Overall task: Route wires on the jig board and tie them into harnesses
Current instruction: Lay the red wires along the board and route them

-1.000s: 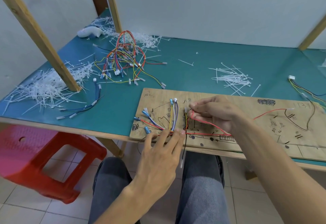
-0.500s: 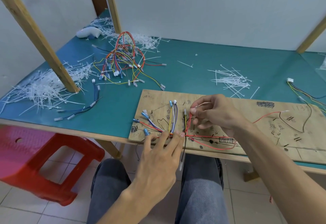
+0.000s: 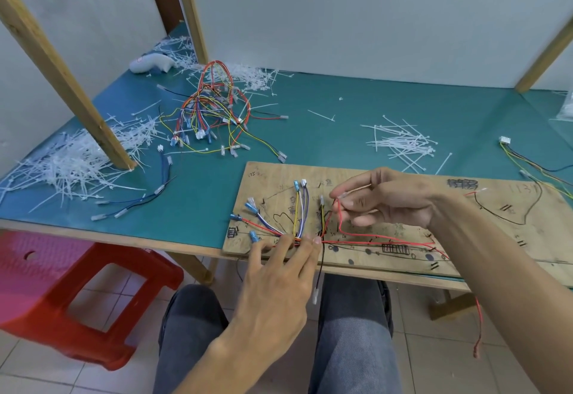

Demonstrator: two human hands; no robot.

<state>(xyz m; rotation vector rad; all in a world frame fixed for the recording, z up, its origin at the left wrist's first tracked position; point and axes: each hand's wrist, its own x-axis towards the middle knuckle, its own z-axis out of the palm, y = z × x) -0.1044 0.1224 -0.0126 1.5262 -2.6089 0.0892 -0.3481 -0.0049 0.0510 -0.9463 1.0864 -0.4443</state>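
A wooden jig board (image 3: pixel 483 223) with drawn routing lines lies at the table's front edge. Several coloured wires (image 3: pixel 299 213) fan out on its left part and meet in one bundle. My left hand (image 3: pixel 279 272) presses straight fingertips onto that bundle near the board's front edge. My right hand (image 3: pixel 387 199) hovers above the board's middle and pinches the white-tipped end of a red wire (image 3: pixel 381 236), which loops down and runs right along the board. A black wire (image 3: pixel 320 269) hangs off the front edge.
A tangle of finished harnesses (image 3: pixel 214 114) lies at the back left. White cable ties are heaped at the left (image 3: pixel 65 164) and spread at the back right (image 3: pixel 403 142). Diagonal wooden posts (image 3: pixel 62 74) rise from the table. A red stool (image 3: pixel 83 294) stands below left.
My right hand has lifted the red wire's end up from the board, and the wire's slack has shifted right. My left hand has stayed pressed on the bundle.
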